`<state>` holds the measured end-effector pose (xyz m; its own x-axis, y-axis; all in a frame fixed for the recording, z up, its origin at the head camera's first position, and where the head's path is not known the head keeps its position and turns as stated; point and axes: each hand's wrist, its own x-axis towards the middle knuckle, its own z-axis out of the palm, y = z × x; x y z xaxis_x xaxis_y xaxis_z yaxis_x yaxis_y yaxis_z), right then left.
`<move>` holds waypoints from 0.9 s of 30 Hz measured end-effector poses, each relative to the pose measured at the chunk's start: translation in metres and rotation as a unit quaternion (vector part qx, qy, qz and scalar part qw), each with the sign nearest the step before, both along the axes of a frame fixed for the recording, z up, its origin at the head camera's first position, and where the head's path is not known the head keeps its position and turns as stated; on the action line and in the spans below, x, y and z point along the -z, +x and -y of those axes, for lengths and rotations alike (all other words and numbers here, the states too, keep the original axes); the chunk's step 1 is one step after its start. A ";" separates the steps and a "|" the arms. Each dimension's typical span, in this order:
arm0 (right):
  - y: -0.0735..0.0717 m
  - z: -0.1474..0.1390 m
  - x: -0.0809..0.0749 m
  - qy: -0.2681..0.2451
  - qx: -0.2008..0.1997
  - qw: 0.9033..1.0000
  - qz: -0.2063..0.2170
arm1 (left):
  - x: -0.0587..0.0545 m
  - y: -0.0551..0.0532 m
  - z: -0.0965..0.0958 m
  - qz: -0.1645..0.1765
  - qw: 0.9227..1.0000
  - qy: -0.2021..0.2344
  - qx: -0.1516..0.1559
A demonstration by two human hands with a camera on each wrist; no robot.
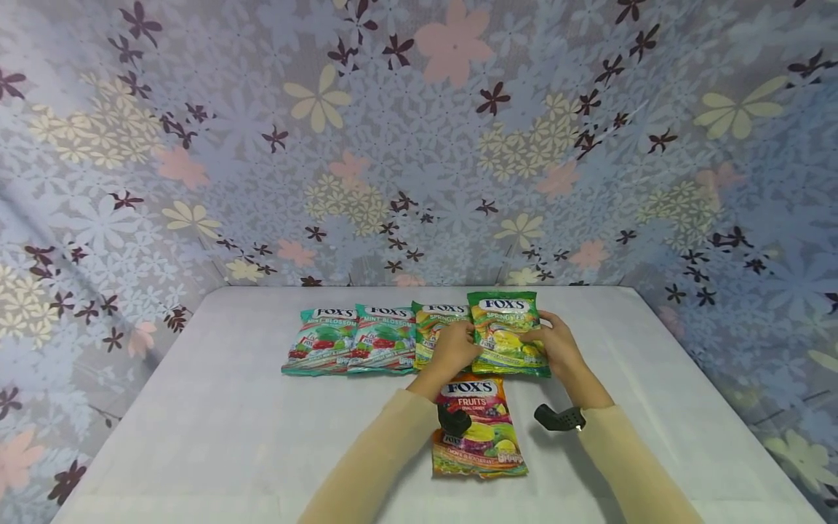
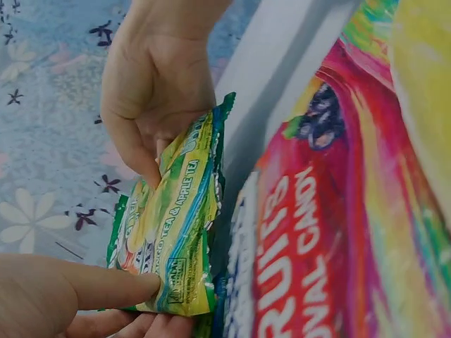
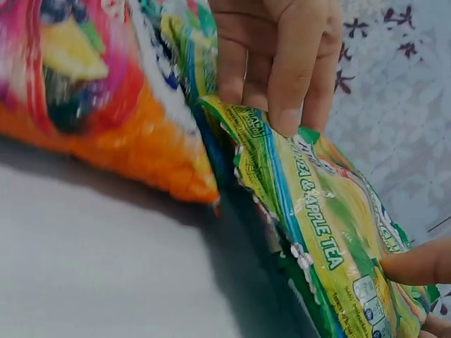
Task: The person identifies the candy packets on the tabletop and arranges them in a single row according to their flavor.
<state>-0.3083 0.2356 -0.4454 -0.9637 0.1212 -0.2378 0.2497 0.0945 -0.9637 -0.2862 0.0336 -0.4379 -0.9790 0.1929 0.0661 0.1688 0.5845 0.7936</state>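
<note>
A green and yellow Fox's Spring Tea candy bag (image 1: pixel 503 324) is held at both sides. My left hand (image 1: pixel 456 349) pinches its left edge, the thumb on the printed face in the left wrist view. My right hand (image 1: pixel 556 343) grips the opposite side, its thumb (image 3: pixel 417 265) on the front and the other fingers mostly hidden behind. Just left of it, a second Spring Tea bag (image 1: pixel 427 329) is partly covered by my left hand. Below, nearer me, lies a red and orange Fox's Fruits candy bag (image 1: pixel 487 440), overlapped by my left wrist.
Two teal Mint Blossom candy bags, one at the far left (image 1: pixel 321 340) and one beside it (image 1: pixel 382 340), continue the row on the white table (image 1: pixel 229 429). Flowered cloth (image 1: pixel 419 145) rises behind and at both sides. A black device (image 1: pixel 559 418) sits at my right wrist.
</note>
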 end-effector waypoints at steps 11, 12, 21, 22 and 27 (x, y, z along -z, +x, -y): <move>-0.009 -0.002 0.019 0.060 -0.016 0.998 -0.003 | 0.005 0.002 -0.007 -0.025 0.999 -0.024 -0.020; -0.008 -0.002 0.019 0.065 -0.017 0.998 -0.005 | 0.005 0.001 -0.007 -0.024 0.999 -0.027 -0.021; -0.004 -0.002 0.013 0.103 -0.017 0.995 -0.008 | 0.000 0.006 -0.002 -0.014 0.999 -0.036 0.011; -0.004 -0.003 0.013 0.107 -0.016 0.994 -0.008 | -0.001 0.007 0.000 -0.012 0.999 -0.031 0.013; -0.009 -0.013 0.024 0.125 -0.004 0.992 -0.015 | -0.005 0.015 0.012 0.001 0.999 -0.023 0.023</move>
